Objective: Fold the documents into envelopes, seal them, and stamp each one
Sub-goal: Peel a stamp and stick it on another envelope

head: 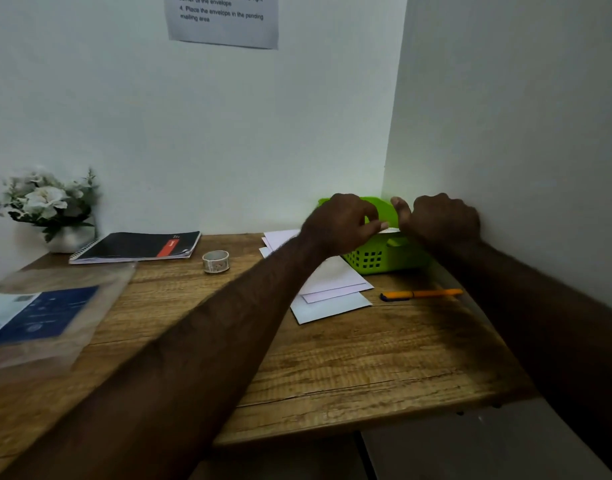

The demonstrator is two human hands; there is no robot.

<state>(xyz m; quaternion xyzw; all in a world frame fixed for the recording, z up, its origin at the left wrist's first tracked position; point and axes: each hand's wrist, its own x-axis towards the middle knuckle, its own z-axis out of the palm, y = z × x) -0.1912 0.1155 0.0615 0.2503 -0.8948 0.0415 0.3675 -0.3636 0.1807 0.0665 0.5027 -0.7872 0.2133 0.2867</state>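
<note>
Head view: at the table's far right corner, the left hand and right hand, fingers curled, hold a white paper by its two ends just above a green basket. The basket's inside is hidden. Loose envelopes lie beside the basket, with an orange pen near them. A roll of stamps and a notebook lie further left.

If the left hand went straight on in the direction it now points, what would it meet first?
Probably the right hand, just across the white paper that it and the left hand hold above the green basket; behind that, the wall corner. Depth is unclear.
</note>
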